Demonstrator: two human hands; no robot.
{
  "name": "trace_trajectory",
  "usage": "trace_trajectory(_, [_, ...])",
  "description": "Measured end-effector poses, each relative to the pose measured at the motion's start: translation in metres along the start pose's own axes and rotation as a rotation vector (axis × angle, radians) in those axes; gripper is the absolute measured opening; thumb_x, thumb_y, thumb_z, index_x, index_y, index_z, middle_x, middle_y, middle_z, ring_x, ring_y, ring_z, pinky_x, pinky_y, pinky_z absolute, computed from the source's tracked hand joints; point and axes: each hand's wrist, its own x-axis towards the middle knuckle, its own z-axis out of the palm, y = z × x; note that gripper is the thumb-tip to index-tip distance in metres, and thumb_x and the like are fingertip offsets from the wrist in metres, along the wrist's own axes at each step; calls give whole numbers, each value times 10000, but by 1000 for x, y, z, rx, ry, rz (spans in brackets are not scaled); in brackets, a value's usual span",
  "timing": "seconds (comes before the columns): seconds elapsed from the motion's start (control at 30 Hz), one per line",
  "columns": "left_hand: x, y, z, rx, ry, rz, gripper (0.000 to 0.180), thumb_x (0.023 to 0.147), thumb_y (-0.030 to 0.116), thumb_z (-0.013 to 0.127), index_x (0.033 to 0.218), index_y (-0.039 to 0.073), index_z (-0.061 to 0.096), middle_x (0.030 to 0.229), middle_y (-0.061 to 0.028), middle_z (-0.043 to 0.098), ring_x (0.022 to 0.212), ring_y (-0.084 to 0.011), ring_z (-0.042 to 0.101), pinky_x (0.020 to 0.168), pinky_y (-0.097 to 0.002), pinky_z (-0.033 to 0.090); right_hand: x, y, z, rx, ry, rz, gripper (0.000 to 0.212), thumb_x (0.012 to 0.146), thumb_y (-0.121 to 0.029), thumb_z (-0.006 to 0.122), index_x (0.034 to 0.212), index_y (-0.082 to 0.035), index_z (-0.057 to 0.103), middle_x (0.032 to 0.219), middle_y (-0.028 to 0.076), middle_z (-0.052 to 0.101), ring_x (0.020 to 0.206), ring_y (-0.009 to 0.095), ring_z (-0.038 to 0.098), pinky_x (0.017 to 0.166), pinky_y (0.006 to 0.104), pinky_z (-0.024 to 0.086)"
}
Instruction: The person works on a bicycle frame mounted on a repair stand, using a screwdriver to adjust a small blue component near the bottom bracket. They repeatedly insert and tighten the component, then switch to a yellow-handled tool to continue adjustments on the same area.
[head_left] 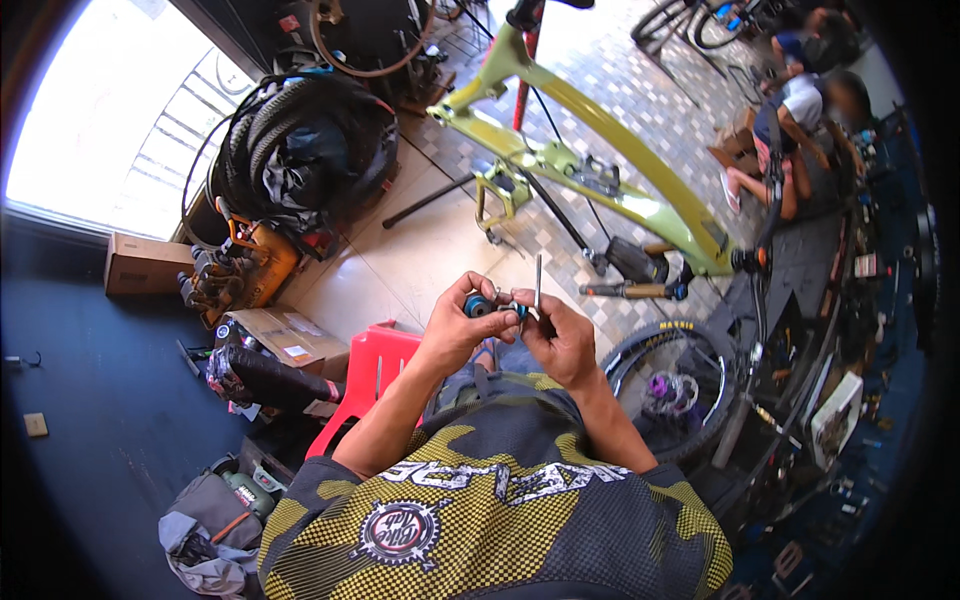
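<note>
- I'm pinching a blue cylindrical part (pixel 478 306) in my left hand (pixel 450 322), fingers curled.
- My right hand (pixel 561 337) is gripping a metal rod (pixel 539 279), fingers bent.

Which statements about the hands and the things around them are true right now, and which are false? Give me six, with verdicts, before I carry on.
1. The left hand holds a blue round part. True.
2. The right hand is empty. False: it holds a slim metal rod.
3. A yellow-green bike frame is ahead of the person. True.
4. The plastic chair is blue. False: it is red.
5. The wheel with the purple hub is on the person's left. False: it is on the right.
6. Black tyres are piled ahead and to the left. True.
</note>
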Motion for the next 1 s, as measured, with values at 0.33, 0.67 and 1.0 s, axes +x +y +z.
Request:
trace_trajectory(0.33, [50, 52, -5, 153, 165, 167, 344, 896, 20, 783, 993, 58, 455, 1042, -128, 700, 894, -175, 722, 739, -315, 649, 101, 33, 8, -171, -182, -247, 325, 851, 30, 691, 1164, -33, 633, 1108, 149, 719, 914, 346, 733, 711, 398, 610])
trace_trajectory(0.67, [91, 96, -74, -60, 128, 70, 312, 939, -7, 706, 970, 89, 412, 1141, -181, 687, 996, -258, 724, 845, -403, 654, 174, 45, 55, -157, -251, -237, 270, 868, -23, 706, 1127, -54, 635, 1016, 121, 696, 783, 298, 713, 641, 384, 583])
trace_trajectory(1.0, [139, 201, -193, -192, 50, -35, 278, 918, -11, 725, 896, 94, 468, 1091, -140, 671, 1047, -344, 732, 822, -442, 671, 271, 36, 147, -119, -146, 3, 246, 890, -7, 698, 1135, -28, 699, 987, 122, 692, 792, 228, 692, 643, 322, 560])
